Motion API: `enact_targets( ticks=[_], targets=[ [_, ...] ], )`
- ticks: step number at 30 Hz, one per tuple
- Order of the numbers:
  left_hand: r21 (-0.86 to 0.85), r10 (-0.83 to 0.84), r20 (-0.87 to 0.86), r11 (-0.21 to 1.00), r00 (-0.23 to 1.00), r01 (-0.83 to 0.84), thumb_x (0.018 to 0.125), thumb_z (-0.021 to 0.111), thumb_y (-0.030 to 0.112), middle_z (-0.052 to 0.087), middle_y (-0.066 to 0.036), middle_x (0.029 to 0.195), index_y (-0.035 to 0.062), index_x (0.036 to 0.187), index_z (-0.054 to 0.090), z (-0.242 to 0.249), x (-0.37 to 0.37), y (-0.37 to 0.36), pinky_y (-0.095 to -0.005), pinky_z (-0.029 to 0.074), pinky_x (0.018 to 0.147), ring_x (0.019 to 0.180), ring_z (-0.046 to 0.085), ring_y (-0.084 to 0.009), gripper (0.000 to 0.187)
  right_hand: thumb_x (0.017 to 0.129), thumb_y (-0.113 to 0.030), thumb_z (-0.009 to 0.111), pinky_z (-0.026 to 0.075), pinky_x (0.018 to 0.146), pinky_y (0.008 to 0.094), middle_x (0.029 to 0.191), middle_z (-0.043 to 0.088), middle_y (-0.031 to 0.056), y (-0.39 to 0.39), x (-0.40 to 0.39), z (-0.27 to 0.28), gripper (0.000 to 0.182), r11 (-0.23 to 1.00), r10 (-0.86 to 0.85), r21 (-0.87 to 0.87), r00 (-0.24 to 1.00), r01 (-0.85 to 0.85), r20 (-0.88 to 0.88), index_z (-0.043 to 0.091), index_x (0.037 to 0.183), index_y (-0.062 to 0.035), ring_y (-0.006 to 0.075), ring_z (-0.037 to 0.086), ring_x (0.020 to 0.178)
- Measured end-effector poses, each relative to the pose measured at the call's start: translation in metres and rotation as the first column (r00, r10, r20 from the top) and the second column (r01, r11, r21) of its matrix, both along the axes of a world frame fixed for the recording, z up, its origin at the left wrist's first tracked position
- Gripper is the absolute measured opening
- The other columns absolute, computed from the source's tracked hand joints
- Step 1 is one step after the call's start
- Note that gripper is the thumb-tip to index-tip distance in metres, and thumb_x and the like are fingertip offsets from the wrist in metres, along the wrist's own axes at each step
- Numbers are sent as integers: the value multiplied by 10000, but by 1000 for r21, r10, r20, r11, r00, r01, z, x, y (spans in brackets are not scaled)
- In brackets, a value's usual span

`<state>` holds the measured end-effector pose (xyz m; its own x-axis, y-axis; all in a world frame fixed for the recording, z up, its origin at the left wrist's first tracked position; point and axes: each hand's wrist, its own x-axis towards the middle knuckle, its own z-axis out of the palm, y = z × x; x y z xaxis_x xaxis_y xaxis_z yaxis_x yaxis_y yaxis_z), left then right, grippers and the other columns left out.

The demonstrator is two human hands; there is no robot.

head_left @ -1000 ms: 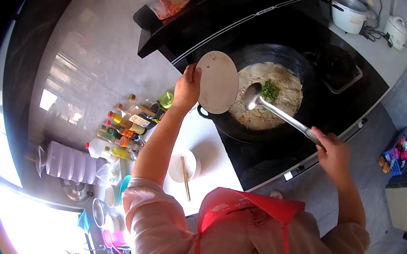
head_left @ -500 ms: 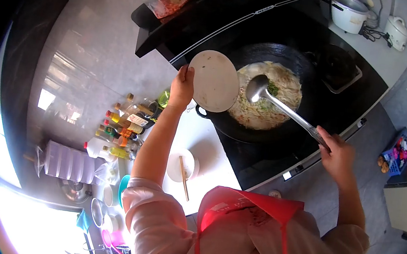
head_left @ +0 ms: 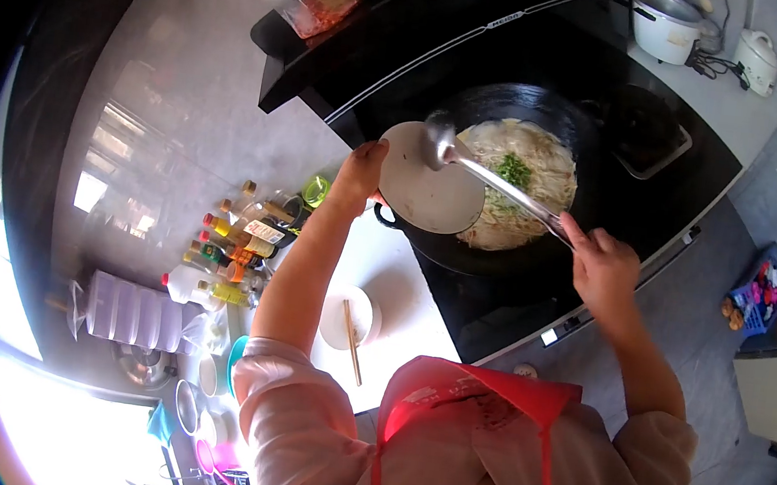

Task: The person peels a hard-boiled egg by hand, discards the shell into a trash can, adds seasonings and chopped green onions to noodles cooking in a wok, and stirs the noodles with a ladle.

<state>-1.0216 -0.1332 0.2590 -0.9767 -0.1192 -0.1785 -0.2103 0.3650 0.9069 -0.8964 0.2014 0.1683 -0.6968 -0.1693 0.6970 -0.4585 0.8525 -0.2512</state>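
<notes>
Your left hand [head_left: 360, 175] grips the plate [head_left: 430, 190] by its near rim, fingers closed on the edge, and holds it tilted over the left lip of the wok [head_left: 507, 193]. The plate looks stiff and light but breakable, and probably slick, so the rim is the sensible place to hold it, with the thumb on one face and the fingers behind; a pinch further in would put your hand over the hot pan. Your right hand [head_left: 603, 270] is wrapped shut around the far end of the ladle [head_left: 494, 180], whose long metal handle runs across the wok from right of it, so that its bowl sits against the top of the plate, above the wok's left edge. The ladle is rigid and heavy at the bowl end, so a grip far back gives reach but less control; whether its bowl touches the plate or hangs just above it, I cannot tell. Inside the wok lie pale noodles [head_left: 533, 177] in broth with a patch of chopped greens [head_left: 512, 170] near the middle. Your left arm stretches forward from the wok's near left, elbow slightly bent; your right forearm comes in from its near right, wrist angled towards the pan.
</notes>
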Motion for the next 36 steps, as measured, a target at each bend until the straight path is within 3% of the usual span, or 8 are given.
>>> enact_targets(
  ticks=[4,6,9,12,21,30,33,36],
  targets=[
    [-83,71,-26,994,997,-73,880,459,393,596,-139,979,-17,1157,520,11,6,-2,-332,525,592,849,602,-241,498,674,-22,610,408,480,350,618,440,51,25,6,5,535,991,-62,115,998,64,-21,581,1170,-219,221,504,516],
    [-190,28,-120,980,992,-50,880,462,394,596,-155,1020,-15,1146,536,-5,-10,-23,-332,466,783,953,575,-259,494,664,-11,618,415,480,354,624,456,54,29,9,3,553,997,-45,58,999,45,-6,576,1174,-220,230,516,525],
    [-214,11,-135,976,991,-40,885,461,379,595,-176,1046,-10,1136,547,-11,-15,-22,-319,384,885,1011,545,-267,470,649,0,629,429,486,357,638,481,58,12,9,2,579,989,64,-138,992,-49,110,571,1178,-228,242,530,537],
    [-433,-11,-198,898,980,-77,889,456,366,597,-184,1040,4,1138,549,1,-3,-1,-321,405,859,977,553,-273,449,636,4,636,444,496,359,662,512,64,4,9,-2,596,988,60,-147,985,-36,159,568,1178,-236,250,545,553],
    [-284,6,-249,956,968,-79,898,454,359,615,-169,984,-4,1110,563,-8,-10,-32,-314,420,816,905,568,-257,434,667,-29,665,474,550,367,763,587,78,33,30,0,595,989,-34,-125,936,83,351,539,1208,-244,269,597,644],
    [-238,92,-366,953,926,-189,904,471,344,618,-149,992,-22,1116,557,-6,-1,-33,-301,420,821,907,558,-214,432,714,-52,664,492,635,329,900,632,107,46,32,-13,505,908,228,-416,888,-46,400,556,1192,-178,251,628,742],
    [-124,161,-357,968,920,-218,910,465,335,615,-154,1000,-33,1121,549,-7,2,-32,-300,418,830,918,555,-212,433,739,-74,667,489,654,295,910,642,70,40,28,-2,476,877,249,-478,807,47,536,547,1198,-110,203,625,754],
    [-100,179,-406,966,896,-238,915,461,326,609,-152,1010,-34,1132,541,-7,10,-27,-300,417,833,924,551,-202,428,774,-87,646,449,551,237,777,606,19,35,16,-2,448,703,487,-693,602,161,633,534,1207,-64,123,566,631]
  ],
)
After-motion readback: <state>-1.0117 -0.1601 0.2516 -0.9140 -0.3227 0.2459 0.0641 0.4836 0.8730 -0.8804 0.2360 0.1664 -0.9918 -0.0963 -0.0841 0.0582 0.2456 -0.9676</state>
